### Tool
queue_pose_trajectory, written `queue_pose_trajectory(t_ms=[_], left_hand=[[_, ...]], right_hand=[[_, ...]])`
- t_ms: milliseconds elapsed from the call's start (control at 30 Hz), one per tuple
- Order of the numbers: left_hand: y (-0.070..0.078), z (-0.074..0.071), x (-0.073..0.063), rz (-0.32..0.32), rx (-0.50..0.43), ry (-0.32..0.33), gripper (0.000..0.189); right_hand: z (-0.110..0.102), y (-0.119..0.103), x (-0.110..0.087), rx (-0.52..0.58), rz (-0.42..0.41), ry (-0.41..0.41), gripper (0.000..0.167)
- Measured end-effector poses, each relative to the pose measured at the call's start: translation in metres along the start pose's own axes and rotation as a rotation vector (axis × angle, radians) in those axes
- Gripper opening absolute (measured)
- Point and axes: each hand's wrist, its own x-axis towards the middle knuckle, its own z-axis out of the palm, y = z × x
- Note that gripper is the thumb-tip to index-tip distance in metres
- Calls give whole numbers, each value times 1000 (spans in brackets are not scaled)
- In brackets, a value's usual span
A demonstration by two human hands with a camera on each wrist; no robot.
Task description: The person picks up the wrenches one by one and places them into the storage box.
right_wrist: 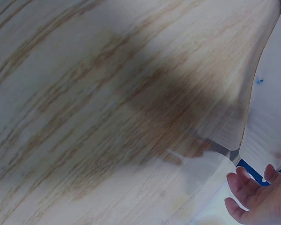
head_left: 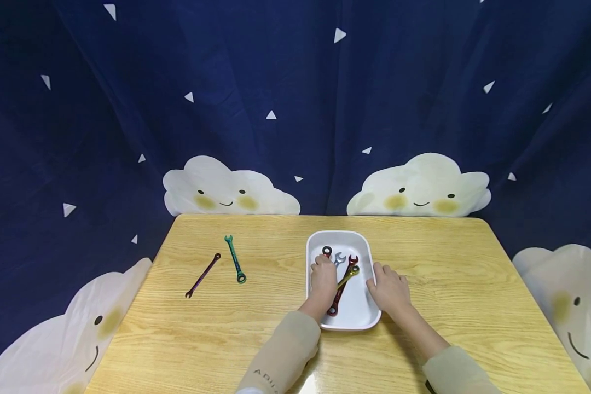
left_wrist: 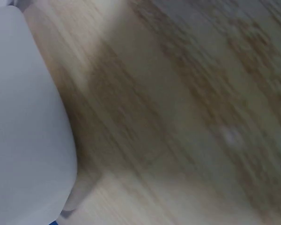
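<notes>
A white tray [head_left: 357, 306] on the table holds several wrenches. My left hand [head_left: 321, 282] reaches inside its left half, fingers curled at the shank of a wrench with a reddish ring end [head_left: 327, 251]. Beside that hand lie a silver wrench [head_left: 340, 258], a gold wrench [head_left: 353, 270] and a dark red wrench [head_left: 339, 298], all partly overlapping or hidden. At the tray's right rim rests my right hand [head_left: 390, 287], its fingers loosely spread along the outside. In the right wrist view those fingers [right_wrist: 243, 187] appear spread, with nothing held. The left wrist view has the tray's outer wall [left_wrist: 30, 122] but no hand.
On the left of the wooden table [head_left: 443, 251] lie a purple wrench [head_left: 203, 275] and a teal wrench [head_left: 235, 259], apart from each other. Behind the table hangs a dark blue curtain [head_left: 295, 65] with white triangles and smiling clouds.
</notes>
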Motion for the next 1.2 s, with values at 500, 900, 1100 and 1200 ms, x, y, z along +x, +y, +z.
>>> queue_pose_trajectory(t_ms=[500,900,1100,1200], left_hand=[[4,14,-5,-18,-70,-23,8],[0,17,-4,-19,-155,-141,5],[-1,19,-4,-2,-130,-229,17],[-1,19,-4,-2,-130,-250,19]], right_hand=[[0,-1,1,0,1,2,33],[1,1,2,0,4,-8,34],[2,2,1,2,5,-13,35],[2,2,0,6,6,-11,35]])
